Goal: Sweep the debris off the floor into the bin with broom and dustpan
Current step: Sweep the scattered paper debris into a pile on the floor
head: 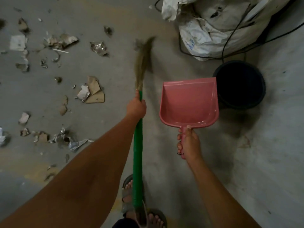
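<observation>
- We see the left hand (136, 106) wrapped round the green ribbed handle of a grass broom (137, 145), fingers curled tight near the top of the handle where the bristles start.
- The tan bristle head (143, 58) points toward 12 o'clock from that hand and is blurred; we cannot tell whether its tip touches the grey concrete floor (115, 89).
- The right hand (189, 143) grips the short handle of a pink plastic dustpan (189, 102), thumb on top near the pan's back wall, the other fingers curled under.
- The dustpan's open lip faces 12 o'clock, and the pan looks bare inside.
- At 2 o'clock from the dustpan, just beside its far right corner, stands a round black bin (240, 84); its inside is too dark for us to read.
- Torn brown cardboard and crumpled paper and foil scraps (92, 92) lie scattered over the floor from 8 to 11 o'clock of the broom, well apart from the dustpan.
- At 1 o'clock, beyond the bin, a crumpled white woven sack (210, 32) sits with black cables (233, 33) draped across it.
- At 6 o'clock we see feet in dark sandals (154, 218), with the broom handle's lower end crossing over one of them.
</observation>
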Available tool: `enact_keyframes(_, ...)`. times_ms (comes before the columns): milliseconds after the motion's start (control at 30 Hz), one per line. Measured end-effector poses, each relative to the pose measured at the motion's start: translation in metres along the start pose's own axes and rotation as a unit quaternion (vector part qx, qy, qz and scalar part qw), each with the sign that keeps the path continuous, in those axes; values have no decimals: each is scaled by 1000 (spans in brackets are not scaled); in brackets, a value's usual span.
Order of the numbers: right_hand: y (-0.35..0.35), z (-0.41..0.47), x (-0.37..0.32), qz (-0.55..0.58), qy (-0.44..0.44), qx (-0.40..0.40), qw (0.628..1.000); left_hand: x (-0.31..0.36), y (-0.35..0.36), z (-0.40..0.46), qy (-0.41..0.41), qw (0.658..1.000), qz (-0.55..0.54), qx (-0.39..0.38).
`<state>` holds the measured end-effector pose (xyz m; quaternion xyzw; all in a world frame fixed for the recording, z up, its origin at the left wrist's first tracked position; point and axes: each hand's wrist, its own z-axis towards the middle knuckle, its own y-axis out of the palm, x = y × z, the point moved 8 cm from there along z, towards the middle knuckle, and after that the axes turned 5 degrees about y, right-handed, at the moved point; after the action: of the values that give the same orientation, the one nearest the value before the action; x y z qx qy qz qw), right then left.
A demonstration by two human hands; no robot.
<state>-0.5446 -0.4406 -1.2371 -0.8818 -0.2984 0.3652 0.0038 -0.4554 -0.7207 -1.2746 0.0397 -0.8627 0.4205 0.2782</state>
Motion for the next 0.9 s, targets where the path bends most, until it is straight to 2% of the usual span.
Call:
enact_keyframes(167,35,-10,6,-10,13,-24,1000,-75,-24,-38,-123,988,-66,58)
enact_keyframes(300,52,-20,0,-25,13,-28,999,-104,-21,-76,-89,986,-102,98)
enact_keyframes(467,62,-23,-10,-38,1,-13,999,-78,-6,-95,5,991,-99,94)
enact_keyframes(600,67,-18,-8,-35,3,-5,999,-46,12,-74,49,997,-61,18)
enact_keyframes(733,68,-17,3,-46,15,-8,999,-69,33,-44,2,997,-5,-80)
enact_keyframes(800,69,-19,11,-53,23,-15,998,-93,29,-43,-37,996,7,-83)
enact_keyframes(900,71,-26,28,-61,30,-25,997,-137,13,-61,-84,995,11,-45)
